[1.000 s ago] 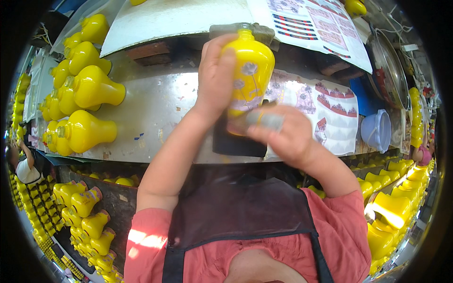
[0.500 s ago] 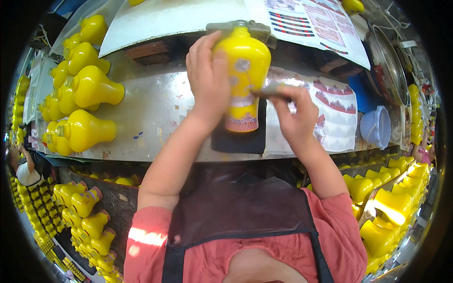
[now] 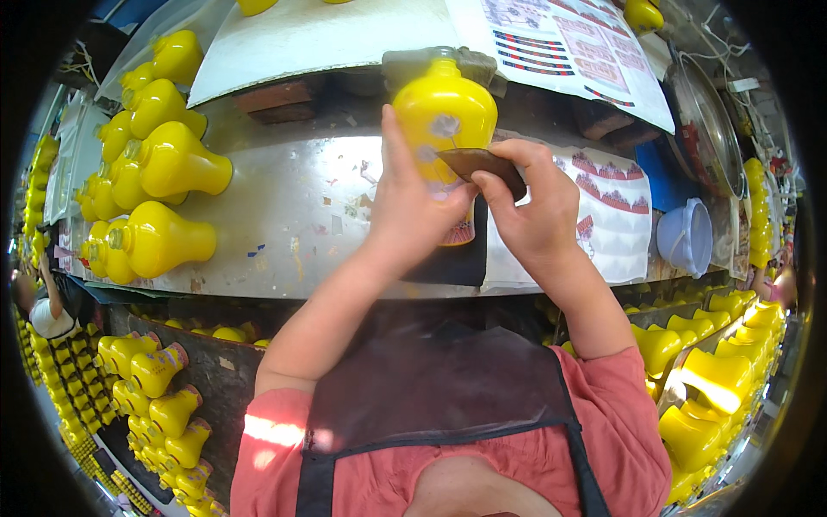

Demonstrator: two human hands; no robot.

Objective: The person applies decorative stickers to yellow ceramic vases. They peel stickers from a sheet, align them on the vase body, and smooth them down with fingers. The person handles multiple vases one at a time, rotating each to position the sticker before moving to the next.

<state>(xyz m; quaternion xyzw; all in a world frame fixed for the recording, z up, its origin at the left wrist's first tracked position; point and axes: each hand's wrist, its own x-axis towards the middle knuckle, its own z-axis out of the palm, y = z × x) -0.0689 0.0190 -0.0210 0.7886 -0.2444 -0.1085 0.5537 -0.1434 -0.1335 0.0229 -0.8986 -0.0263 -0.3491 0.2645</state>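
The scene around my hands is bright. Glare whitens the metal tabletop [image 3: 284, 202] left of centre, and the white board [image 3: 319, 47] at the top looks pale, with deep shadow under its front edge. Hard sunlight lands in patches on my left sleeve [image 3: 276, 470], lower left, and burns out part of a yellow vase [image 3: 717, 372] at lower right. My apron [image 3: 431, 388] sits dark at the lower middle. My left hand [image 3: 413, 202] and right hand [image 3: 538, 202] look fairly clear. Toward the rim, straight edges bow, small things turn soft and stretched, and the corners fall to black.
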